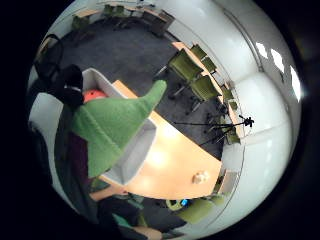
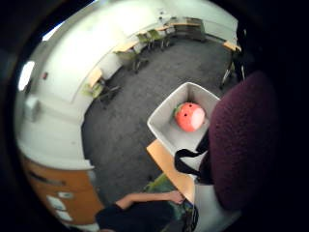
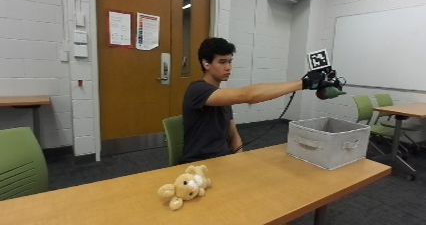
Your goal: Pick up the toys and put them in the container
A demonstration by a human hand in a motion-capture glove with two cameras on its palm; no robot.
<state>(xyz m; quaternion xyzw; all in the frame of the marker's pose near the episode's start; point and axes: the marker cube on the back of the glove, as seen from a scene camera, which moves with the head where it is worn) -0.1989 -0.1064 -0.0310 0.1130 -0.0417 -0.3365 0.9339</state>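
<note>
Classroom walls of white block and a wooden door are standing behind a long wooden table [image 3: 266, 185]. At its far end a grey fabric bin [image 3: 327, 142] is sitting, with a red round plush [image 2: 189, 117] lying inside. Above the bin, the gloved right hand [image 3: 318, 80] is gripping a green and maroon plush toy [image 1: 112, 125]. Further along the table, a tan teddy bear [image 3: 185, 186] is lying on its side.

Even, bright indoor light fills the room. A pale glare patch sits on the bench [image 1: 165, 165] top near the grey container [image 1: 132, 150]. Both palm views bend straight walls into curves toward their rims. The green toy [image 1: 112, 127] close to the palm looks soft and unfocused.
</note>
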